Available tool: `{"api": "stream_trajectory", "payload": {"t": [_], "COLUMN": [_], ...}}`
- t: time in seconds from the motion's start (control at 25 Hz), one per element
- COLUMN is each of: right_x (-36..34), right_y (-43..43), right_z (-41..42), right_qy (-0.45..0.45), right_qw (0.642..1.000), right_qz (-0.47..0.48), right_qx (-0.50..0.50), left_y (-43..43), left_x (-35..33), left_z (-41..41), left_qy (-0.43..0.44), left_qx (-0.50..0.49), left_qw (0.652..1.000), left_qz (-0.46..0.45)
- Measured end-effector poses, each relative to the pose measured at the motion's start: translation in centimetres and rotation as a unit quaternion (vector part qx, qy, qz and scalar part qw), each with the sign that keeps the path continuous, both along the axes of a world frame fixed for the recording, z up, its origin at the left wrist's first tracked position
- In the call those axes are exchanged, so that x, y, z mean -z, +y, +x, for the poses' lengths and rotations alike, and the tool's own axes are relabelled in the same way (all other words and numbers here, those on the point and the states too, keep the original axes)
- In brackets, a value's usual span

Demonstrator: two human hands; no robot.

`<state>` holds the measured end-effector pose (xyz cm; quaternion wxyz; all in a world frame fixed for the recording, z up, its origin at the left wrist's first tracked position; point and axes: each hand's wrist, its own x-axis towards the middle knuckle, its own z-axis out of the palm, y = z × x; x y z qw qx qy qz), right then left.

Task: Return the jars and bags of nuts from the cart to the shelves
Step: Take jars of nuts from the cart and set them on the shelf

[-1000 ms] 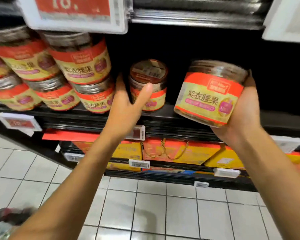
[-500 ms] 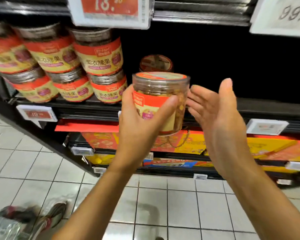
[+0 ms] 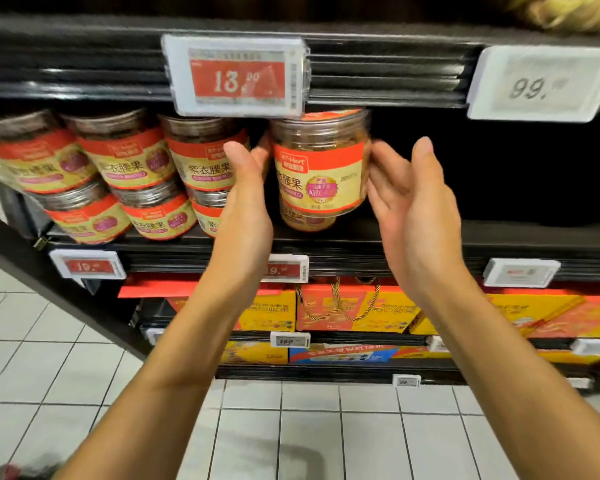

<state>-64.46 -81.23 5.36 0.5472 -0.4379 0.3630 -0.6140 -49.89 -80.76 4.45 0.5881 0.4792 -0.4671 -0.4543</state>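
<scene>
here the left hand (image 3: 246,202) and right hand (image 3: 413,209) flank the stacked jar (image 3: 321,168), straight fingers touching it.

jar label (image 3: 321,174): red and cream | price tag (image 3: 238,79): red | floor (image 3: 32,368): white tiles

I've raised the jar (image 3: 321,164) onto the lone jar (image 3: 307,221) on the shelf (image 3: 430,244). My left hand (image 3: 248,206) has loosened its grip, and my right hand (image 3: 413,202) now touches the jar's side.

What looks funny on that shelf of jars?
The clear plastic jar with the red-and-yellow label, stacked on a lower jar between the left hand and right hand, is turned sideways: its writing is partly hidden, while neighbouring jars face forward.
</scene>
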Motion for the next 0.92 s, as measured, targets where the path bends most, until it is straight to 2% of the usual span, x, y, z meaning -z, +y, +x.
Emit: {"api": "stream_trajectory", "payload": {"t": [0.24, 0.44, 0.56, 0.72, 0.76, 0.84, 0.88, 0.92], "right_x": [1.1, 3.1, 3.5, 3.3, 3.4, 4.1, 4.7, 5.4], "right_y": [-5.3, -6.6, -6.8, -7.2, -7.1, -6.5, -6.1, -5.7], "right_z": [2.0, 1.6, 1.6, 1.2, 1.1, 0.6, 0.4, 0.1], "right_qy": [-0.027, 0.059, 0.06, 0.097, 0.126, 0.177, 0.183, 0.178], "right_qw": [0.999, 0.998, 0.998, 0.995, 0.992, 0.984, 0.983, 0.984], "right_qz": [-0.001, -0.012, -0.018, -0.021, -0.018, -0.004, 0.0, -0.003], "right_qx": [-0.026, -0.024, -0.019, -0.013, -0.016, -0.004, 0.004, 0.001], "left_y": [-3.6, -5.3, -5.3, -5.3, -5.0, -4.2, -4.1, -3.7], "left_x": [1.0, 2.0, 2.0, 1.8, 2.1, 2.6, 3.0, 3.7], "left_z": [0.6, 0.9, 0.8, 0.9, 1.0, 1.0, 1.0, 1.0], "left_qy": [-0.062, -0.082, -0.078, -0.145, -0.137, -0.048, 0.006, 0.008], "left_qx": [-0.046, -0.045, -0.024, -0.025, -0.024, -0.002, 0.018, 0.043], "left_qw": [0.997, 0.996, 0.997, 0.989, 0.99, 0.998, 0.998, 0.996], "left_qz": [0.028, -0.013, -0.013, 0.0, 0.008, 0.042, 0.063, 0.072]}}
